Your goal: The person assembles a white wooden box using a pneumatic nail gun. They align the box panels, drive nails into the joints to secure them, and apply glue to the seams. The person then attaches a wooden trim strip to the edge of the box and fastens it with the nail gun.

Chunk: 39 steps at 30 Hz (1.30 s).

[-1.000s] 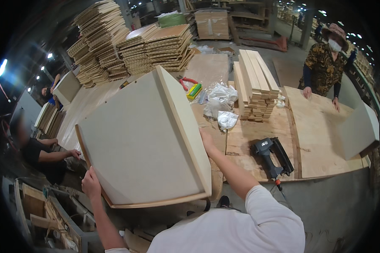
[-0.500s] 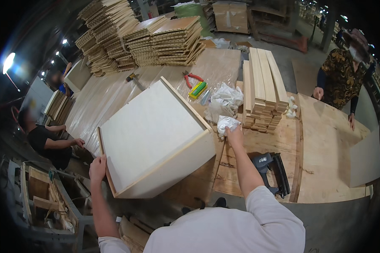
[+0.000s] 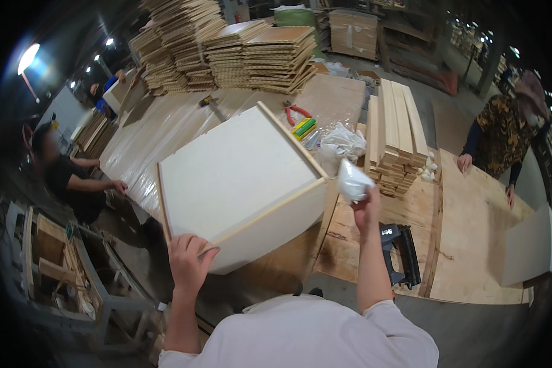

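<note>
Moved: right hand [image 3: 367,207], off the white box [image 3: 239,184], now closed round a small white bag [image 3: 352,181]; left hand [image 3: 189,260] clamps box's near corner, box stretching up-right from it

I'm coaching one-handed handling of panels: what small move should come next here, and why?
Probably put down the white bag and bring the right hand back to the white box. Only the left hand grips its near corner, and it sits tilted over the table edge.
</note>
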Tool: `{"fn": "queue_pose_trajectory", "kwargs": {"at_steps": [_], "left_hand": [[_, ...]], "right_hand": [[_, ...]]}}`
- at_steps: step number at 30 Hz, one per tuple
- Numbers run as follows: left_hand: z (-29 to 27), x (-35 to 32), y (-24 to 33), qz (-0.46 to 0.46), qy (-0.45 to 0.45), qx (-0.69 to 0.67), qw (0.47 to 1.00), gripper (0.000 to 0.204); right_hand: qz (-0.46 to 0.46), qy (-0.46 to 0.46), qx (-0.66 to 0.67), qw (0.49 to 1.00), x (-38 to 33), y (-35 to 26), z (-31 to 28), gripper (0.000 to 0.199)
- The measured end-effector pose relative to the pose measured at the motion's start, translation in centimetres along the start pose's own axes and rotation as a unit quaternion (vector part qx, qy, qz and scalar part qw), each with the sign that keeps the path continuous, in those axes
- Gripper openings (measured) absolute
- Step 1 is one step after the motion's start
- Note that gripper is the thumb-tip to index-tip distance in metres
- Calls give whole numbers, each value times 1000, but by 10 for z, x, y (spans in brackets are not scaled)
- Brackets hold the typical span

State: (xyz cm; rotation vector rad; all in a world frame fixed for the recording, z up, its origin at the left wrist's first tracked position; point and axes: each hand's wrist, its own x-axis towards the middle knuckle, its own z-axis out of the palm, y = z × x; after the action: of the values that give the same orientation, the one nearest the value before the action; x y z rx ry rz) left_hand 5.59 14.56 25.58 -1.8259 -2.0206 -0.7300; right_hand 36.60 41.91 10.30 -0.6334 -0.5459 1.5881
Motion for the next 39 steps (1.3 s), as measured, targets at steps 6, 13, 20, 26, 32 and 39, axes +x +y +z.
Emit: {"fn": "queue_pose_trajectory", "kwargs": {"at_steps": [6, 13, 20, 26, 32, 39], "left_hand": [[-2, -4, -20, 46, 42, -18, 998, 23], [-45, -23, -71, -22, 106, -129, 986, 15], [-10, -51, -138, -166, 139, -287, 933, 9], [19, -68, -135, -174, 110, -326, 923, 17], [22, -84, -128, -193, 88, -368, 906, 24], [20, -88, -113, -175, 119, -407, 889, 30]], "right_hand": [[-47, -58, 158, 985, -58, -49, 87, 45], [-12, -194, 48, 980, -123, -15, 182, 32], [-66, -325, -343, 879, -180, 44, 268, 26], [-87, -418, -489, 761, -203, 69, 304, 16], [-173, -434, -541, 700, -206, 79, 317, 19], [-161, -367, -579, 710, -193, 51, 296, 14]]}}
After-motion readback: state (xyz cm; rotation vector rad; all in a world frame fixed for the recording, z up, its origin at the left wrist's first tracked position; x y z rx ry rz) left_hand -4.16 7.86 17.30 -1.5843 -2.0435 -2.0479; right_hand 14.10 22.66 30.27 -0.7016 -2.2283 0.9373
